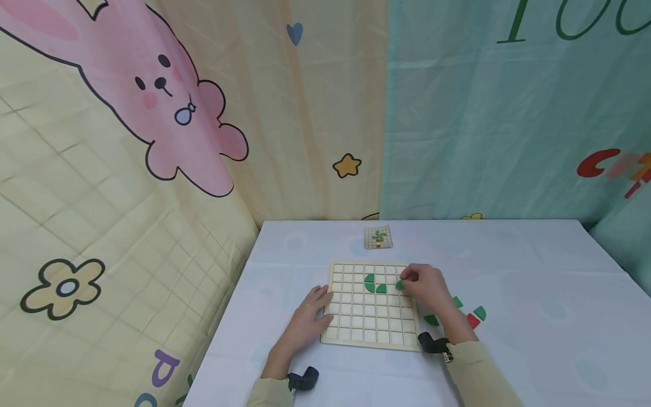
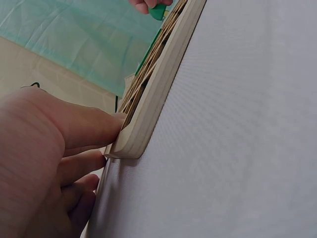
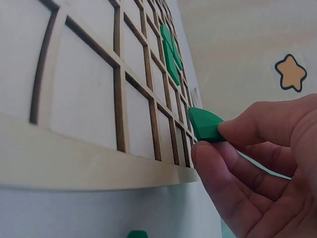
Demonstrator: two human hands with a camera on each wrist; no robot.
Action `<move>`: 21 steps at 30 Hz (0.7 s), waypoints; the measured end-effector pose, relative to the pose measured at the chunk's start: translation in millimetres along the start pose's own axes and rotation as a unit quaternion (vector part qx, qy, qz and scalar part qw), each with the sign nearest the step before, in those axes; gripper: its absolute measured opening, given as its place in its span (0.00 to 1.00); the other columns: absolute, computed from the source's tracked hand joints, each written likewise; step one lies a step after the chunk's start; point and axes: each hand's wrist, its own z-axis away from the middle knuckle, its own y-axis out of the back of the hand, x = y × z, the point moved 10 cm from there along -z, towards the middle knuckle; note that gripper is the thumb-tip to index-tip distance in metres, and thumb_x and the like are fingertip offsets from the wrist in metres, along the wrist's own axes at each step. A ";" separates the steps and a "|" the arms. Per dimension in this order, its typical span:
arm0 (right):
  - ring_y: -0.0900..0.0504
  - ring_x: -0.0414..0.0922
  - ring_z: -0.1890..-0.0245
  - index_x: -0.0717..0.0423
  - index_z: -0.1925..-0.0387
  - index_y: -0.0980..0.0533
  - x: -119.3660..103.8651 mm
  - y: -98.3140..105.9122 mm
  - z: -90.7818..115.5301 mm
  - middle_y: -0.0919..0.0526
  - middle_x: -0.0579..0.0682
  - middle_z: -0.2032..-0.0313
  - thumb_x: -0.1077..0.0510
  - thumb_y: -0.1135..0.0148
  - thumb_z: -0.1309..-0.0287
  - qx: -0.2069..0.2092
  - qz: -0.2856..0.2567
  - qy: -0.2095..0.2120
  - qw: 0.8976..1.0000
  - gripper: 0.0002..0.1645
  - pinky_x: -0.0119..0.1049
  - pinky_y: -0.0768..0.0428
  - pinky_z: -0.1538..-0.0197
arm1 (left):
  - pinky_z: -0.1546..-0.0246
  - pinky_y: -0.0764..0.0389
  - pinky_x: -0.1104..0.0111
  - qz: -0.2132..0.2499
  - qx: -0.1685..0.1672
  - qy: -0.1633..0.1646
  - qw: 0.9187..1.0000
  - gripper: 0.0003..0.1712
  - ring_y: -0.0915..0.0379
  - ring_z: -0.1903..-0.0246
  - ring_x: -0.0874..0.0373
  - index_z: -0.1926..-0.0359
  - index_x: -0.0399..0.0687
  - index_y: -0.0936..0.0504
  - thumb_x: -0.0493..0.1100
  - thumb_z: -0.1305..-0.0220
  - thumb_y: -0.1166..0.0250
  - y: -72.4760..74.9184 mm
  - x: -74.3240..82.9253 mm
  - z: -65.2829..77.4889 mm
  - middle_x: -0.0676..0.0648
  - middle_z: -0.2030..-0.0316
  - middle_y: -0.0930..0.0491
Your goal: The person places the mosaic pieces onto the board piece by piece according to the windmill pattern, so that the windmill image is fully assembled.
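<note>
A wooden grid board (image 1: 371,346) lies on the table, with three green quarter-circle pieces (image 1: 369,287) in its upper middle cells. My left hand (image 1: 305,316) rests against the board's left edge. In the left wrist view, the thumb (image 2: 94,124) touches the rim, and the other fingers lie along its side. Over the right part of the grid, my right hand (image 1: 426,287) pinches another green quarter-circle piece (image 3: 204,124) between thumb and fingertips. In the right wrist view that piece is tilted, close over the cells.
Right of the board lie a red square piece (image 1: 473,320) and loose green pieces (image 1: 480,312), partly behind the right forearm. A small card with a printed grid pattern (image 1: 378,237) lies beyond the board. Patterned curtains (image 1: 315,113) hang behind the white table (image 1: 534,350).
</note>
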 end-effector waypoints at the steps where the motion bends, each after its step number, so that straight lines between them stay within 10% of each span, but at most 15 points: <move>1: 0.23 0.46 0.71 0.58 0.65 0.18 -1.2 -0.8 0.2 0.19 0.48 0.72 0.64 0.36 0.41 0.002 -0.001 0.001 1.000 0.03 0.38 0.23 0.70 | 0.28 0.47 0.46 -0.001 0.000 0.001 1.000 0.32 0.57 0.23 0.49 0.28 0.45 0.31 0.44 0.30 0.37 0.1 -0.1 0.0 0.49 0.24 0.42; 21: 0.20 0.44 0.69 0.54 0.67 0.16 -9.1 -11.0 1.6 0.17 0.45 0.72 0.62 0.29 0.43 0.045 0.041 0.010 0.998 0.02 0.44 0.20 0.63 | 0.27 0.48 0.46 0.000 -0.001 -0.011 1.000 0.32 0.58 0.23 0.47 0.28 0.43 0.31 0.43 0.30 0.37 0.2 1.3 1.2 0.47 0.24 0.42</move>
